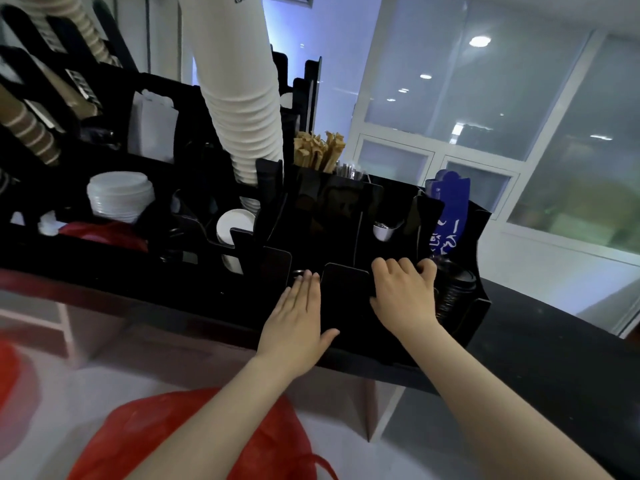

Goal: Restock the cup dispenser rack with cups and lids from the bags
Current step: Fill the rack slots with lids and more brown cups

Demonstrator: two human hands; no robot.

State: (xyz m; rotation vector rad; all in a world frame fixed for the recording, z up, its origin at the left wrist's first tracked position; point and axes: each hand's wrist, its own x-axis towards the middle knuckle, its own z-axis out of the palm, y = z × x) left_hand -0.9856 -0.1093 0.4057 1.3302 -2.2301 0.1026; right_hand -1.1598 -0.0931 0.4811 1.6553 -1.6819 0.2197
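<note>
The black dispenser rack (346, 216) stands on a dark counter. A tall column of white cups (239, 84) leans in its middle slot. White lids (119, 195) are stacked at the left, and a stack of black lids (455, 292) lies in the right front slot. My left hand (298, 317) rests flat, fingers straight, against the rack's front panel beside a divider. My right hand (403, 292) has its fingers curled over the top edge of the front compartment, next to the black lids. A red bag (194, 441) lies below my arms.
Brown ribbed cups (31, 133) lean in slots at the far left. Wooden stirrers (318, 150) stand behind the rack's middle, and a blue sleeve (446, 216) sticks up at the right. Another red bag (104, 233) lies in the rack's left tray. Glass partitions stand behind.
</note>
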